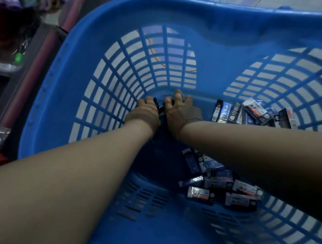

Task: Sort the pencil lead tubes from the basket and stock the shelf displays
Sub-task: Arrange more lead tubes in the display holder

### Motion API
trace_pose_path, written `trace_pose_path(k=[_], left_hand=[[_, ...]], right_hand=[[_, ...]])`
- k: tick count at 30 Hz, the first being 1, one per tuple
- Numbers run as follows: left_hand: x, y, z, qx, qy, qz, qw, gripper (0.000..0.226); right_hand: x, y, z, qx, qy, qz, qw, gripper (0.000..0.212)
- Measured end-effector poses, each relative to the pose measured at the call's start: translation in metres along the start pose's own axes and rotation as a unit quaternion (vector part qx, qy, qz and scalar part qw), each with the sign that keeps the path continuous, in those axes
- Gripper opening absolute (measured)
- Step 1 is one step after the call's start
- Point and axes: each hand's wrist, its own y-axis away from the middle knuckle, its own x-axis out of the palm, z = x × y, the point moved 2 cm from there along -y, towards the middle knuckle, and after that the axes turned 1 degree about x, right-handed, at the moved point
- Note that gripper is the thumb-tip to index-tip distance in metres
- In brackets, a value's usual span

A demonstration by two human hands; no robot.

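dim, bluish cast | soft overall blur | wide-angle bending at edges | forearms shadowed

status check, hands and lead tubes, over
Left hand and right hand together at far end of basket, gathering dark tubes; grip unclear. Loose lead tubes scattered right. Nothing blocking.

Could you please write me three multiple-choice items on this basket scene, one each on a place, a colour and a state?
1. Where do both hands meet?
A. at the basket's far left corner
B. on its near rim
C. outside it

2. What colour is the basket?
A. red
B. blue
C. green

3. How do the lead tubes lie?
A. upright in rows
B. in loose heaps
C. sealed in one bag

Key: A, the left hand and right hand sit together there; B, the basket is blue plastic; B, the lead tubes lie jumbled.
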Motion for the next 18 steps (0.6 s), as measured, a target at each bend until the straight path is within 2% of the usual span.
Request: trace_pose_path(k=[5,10,13,16,18], left_hand=[[0.004,0.001,-0.002,-0.006,-0.086,0.006,0.996,0.071],[0.006,-0.001,-0.003,-0.031,-0.133,0.05,0.989,0.076],[0.01,0.002,-0.001,-0.031,-0.111,0.027,0.993,0.068],[0.008,0.007,0.004,-0.04,-0.061,0.009,0.997,0.061],[0.003,0.008,0.006,-0.049,-0.025,0.007,0.998,0.053]], right_hand=[[0.002,0.006,0.001,0.042,-0.051,0.015,0.998,0.046],[0.003,0.014,0.001,0.032,-0.085,0.016,0.996,0.045],[0.004,0.017,-0.002,0.032,-0.073,0.012,0.997,0.046],[0.001,0.015,-0.007,0.027,-0.076,0.035,0.996,0.06],[-0.007,0.011,-0.014,0.02,-0.116,0.044,0.992,0.07]])
